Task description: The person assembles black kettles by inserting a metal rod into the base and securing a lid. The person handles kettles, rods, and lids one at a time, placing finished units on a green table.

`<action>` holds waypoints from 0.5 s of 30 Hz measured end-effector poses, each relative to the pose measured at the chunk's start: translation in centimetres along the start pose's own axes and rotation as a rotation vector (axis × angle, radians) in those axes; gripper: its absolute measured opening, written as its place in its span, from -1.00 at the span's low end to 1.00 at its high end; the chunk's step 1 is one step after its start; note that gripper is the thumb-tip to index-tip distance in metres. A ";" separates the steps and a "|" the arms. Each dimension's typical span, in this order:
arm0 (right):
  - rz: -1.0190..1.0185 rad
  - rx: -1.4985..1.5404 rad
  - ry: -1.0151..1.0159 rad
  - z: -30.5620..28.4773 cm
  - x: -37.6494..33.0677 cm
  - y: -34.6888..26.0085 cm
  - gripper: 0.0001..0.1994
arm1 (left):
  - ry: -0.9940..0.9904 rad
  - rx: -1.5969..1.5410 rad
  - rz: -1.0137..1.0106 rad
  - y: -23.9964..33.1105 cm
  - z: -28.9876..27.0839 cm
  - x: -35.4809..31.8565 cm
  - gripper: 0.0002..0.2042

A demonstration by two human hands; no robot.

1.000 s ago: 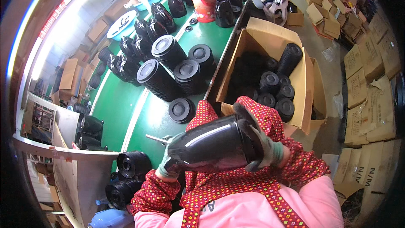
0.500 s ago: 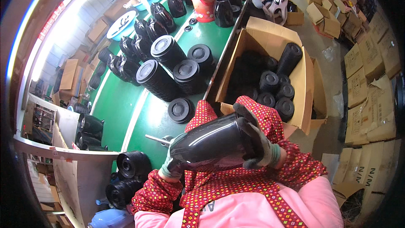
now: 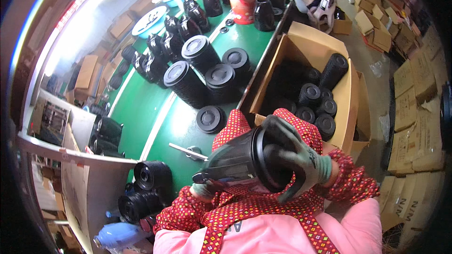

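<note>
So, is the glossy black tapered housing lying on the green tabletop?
No, the gloved left hand and gloved right hand hold the black housing above the patterned red apron.

A long green workbench [image 3: 136, 117], striped lengthwise in white, slants away toward the top, with a pale panel [image 3: 75, 195] at its near left end. White strip light [image 3: 73, 26] floods the pale wall [image 3: 110, 2] (glare hides much of its surface), while on the right a grey floor [image 3: 376, 99] runs past stacked cardboard cartons [image 3: 405, 138] and a heap of opened boxes [image 3: 379, 30].
</note>
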State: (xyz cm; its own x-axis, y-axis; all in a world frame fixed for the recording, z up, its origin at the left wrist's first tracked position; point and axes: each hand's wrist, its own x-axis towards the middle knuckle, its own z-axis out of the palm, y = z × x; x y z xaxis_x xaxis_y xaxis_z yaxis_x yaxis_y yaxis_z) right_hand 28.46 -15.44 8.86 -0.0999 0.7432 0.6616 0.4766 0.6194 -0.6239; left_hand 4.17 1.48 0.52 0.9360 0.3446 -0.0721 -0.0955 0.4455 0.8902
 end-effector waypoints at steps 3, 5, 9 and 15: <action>-0.023 -0.065 -0.223 -1.9 2.1 -2.3 -0.15 | -0.166 0.066 -0.025 0.3 2.7 1.0 -0.62; -0.071 -0.085 -0.184 -1.5 2.0 -2.5 -0.17 | -0.215 0.122 -0.013 0.7 3.5 1.4 -0.61; -0.117 -0.119 0.059 -0.5 1.8 -2.1 -0.21 | -0.214 0.239 0.056 2.1 3.4 2.0 -0.57; 0.301 0.519 0.627 7.4 -3.3 1.5 -0.36 | 0.207 -0.012 0.197 -0.9 -4.4 -1.4 -0.57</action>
State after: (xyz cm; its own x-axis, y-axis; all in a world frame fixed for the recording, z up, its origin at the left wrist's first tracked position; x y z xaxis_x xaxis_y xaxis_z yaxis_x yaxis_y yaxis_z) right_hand 23.07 -15.03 2.67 0.5393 0.7118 0.4500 -0.0689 0.5698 -0.8189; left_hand 1.47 4.27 -2.19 0.8102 0.5861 0.0106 -0.2738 0.3625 0.8909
